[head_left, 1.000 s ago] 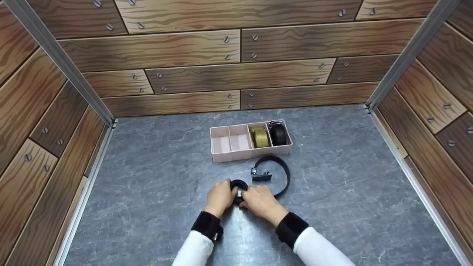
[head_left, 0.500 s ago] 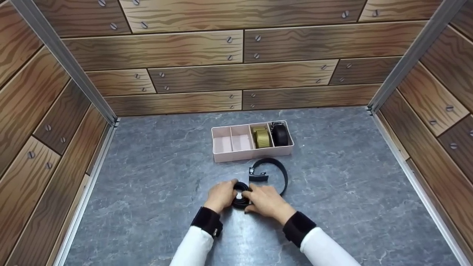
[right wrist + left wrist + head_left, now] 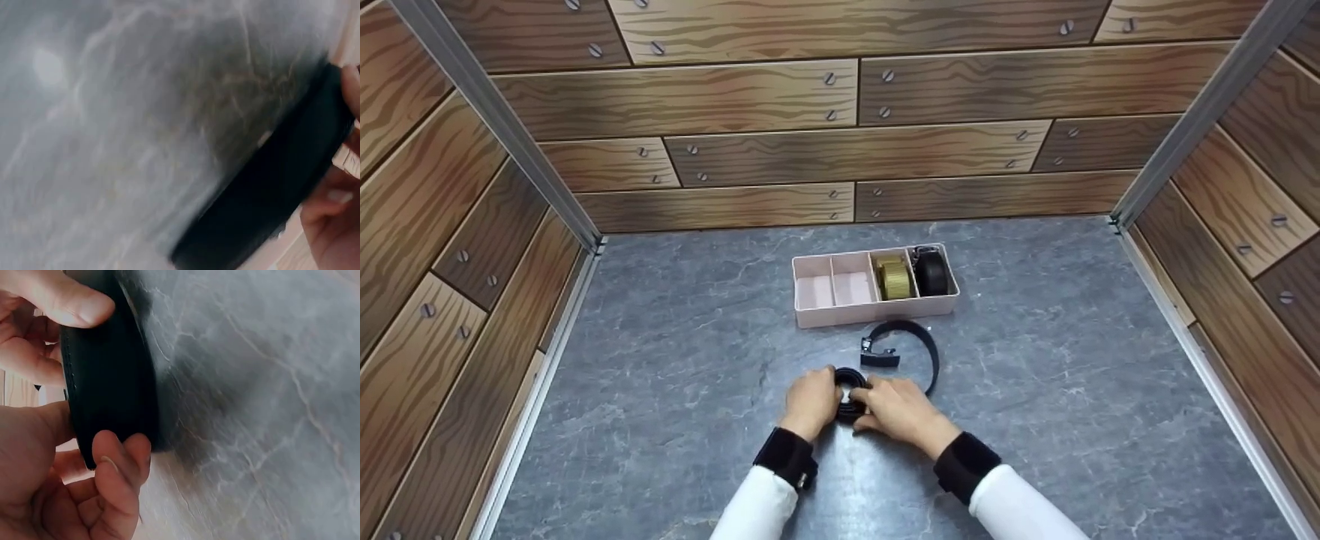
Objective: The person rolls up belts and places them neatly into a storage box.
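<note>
A black belt lies in front of me, partly wound into a tight coil [image 3: 851,412] standing on its edge. Its unwound length curves out to the right and back, ending at a metal buckle [image 3: 867,346]. From the left, my left hand [image 3: 811,401] grips the coil, with a finger inside it. My right hand [image 3: 901,411] pinches the coil's right side, fingers reaching into its centre. In the left wrist view, fingertips press the smooth outer face of the belt [image 3: 109,382]. The right wrist view shows the belt [image 3: 270,180] beside fingers at the right edge.
Behind the belt stands a pink divided box [image 3: 877,308]. A coiled gold belt [image 3: 895,279] and a coiled black belt [image 3: 933,272] sit in its two right compartments; its two left ones show bare bottoms. Wood-patterned walls enclose the grey marbled surface [image 3: 675,337].
The belt's loose buckle end has slid left, and its open curve has shrunk a little. Both hands stay at the coil, the right fingers shifting slightly. The head view has shifted slightly.
</note>
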Demonstrator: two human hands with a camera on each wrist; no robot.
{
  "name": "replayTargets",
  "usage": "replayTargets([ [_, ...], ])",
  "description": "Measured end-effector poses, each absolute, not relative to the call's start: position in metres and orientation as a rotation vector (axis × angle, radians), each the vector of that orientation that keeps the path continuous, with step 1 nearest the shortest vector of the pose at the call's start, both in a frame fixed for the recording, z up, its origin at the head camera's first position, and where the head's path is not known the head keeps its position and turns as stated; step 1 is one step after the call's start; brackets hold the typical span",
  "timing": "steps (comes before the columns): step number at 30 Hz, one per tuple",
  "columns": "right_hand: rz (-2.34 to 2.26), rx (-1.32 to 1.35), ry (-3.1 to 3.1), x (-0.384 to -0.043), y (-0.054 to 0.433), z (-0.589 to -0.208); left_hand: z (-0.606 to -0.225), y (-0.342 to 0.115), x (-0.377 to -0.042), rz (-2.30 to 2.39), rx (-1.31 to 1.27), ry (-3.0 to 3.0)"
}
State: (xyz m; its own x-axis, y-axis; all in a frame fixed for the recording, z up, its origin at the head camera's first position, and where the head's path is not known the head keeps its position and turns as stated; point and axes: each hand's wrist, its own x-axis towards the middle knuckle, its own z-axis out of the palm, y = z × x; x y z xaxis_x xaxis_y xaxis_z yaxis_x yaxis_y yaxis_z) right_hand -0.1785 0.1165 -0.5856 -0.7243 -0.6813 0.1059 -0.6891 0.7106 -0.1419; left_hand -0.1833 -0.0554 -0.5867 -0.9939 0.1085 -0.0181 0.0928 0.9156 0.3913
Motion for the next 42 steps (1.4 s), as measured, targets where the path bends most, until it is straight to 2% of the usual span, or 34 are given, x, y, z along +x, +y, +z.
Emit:
replayTargets([
  [3, 0.427, 1.159, -2.925, -0.183, 0.127, -0.578, -0.587, -0.056, -0.183, 0.600, 0.187, 3.042],
  [6, 0.508, 1.046, -2.900, -0.193, 0.141, -0.571, -0.587, -0.058, -0.183, 0.578, 0.245, 3.051],
  [11, 0.391, 0.766, -2.834, -0.216, 0.170, -0.571, -0.588, -0.062, -0.182, 0.542, 0.338, 3.070],
  [15, 0.279, 0.680, -2.950, -0.226, 0.190, -0.573, -0.587, -0.065, -0.182, 0.550, 0.398, 3.059],
  [20, 0.270, 0.598, -3.112, -0.225, 0.210, -0.571, -0.587, -0.070, -0.181, 0.565, 0.436, 3.057],
  [34, 0.498, 0.011, -3.265, -0.217, 0.284, -0.571, -0.589, -0.078, -0.181, 0.674, 0.311, 3.034],
  [42, 0.592, -0.141, -3.313, -0.223, 0.296, -0.568, -0.591, -0.076, -0.180, 0.675, 0.255, 3.098],
])
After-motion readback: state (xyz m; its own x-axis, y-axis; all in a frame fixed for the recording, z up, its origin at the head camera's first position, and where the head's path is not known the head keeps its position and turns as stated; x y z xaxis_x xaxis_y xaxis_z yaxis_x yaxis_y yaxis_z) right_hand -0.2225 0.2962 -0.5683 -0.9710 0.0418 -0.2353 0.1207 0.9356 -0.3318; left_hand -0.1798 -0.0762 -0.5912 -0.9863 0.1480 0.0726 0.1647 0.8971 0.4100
